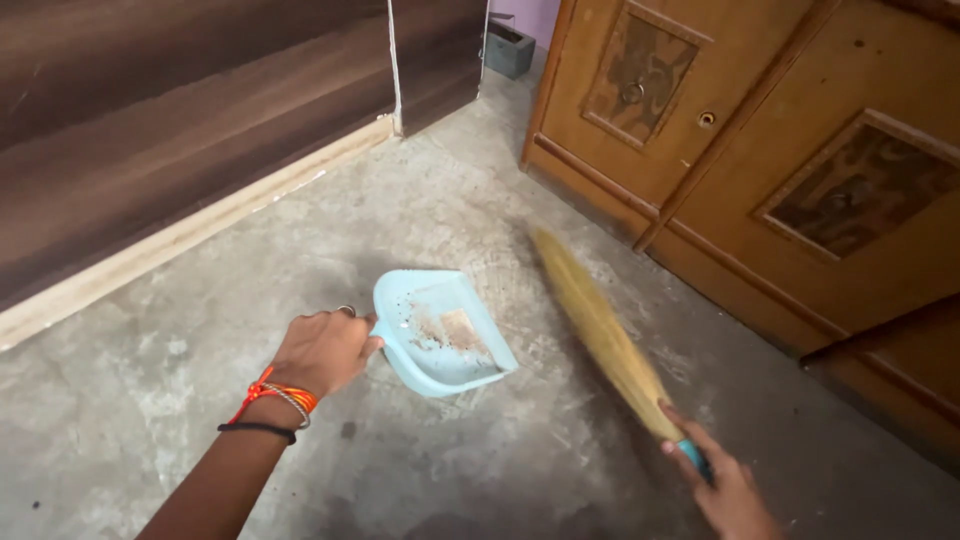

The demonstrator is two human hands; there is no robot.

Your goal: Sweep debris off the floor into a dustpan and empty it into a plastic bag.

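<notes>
My left hand (322, 350) grips the handle of a light blue dustpan (445, 335) that rests tilted on the grey concrete floor, with brown dust and a scrap inside it. My right hand (725, 485) holds a straw broom (600, 335) by its teal handle at the lower right. The broom's bristles stretch up and left, blurred by motion, with the tip just right of the dustpan's open edge. Thread and bead bands circle my left wrist.
A dark wood-grain panel (150, 120) with a pale baseboard runs along the left. Carved wooden cabinet doors (760, 150) stand on the right. A small grey box (508, 48) sits on the floor at the far end of the gap between them.
</notes>
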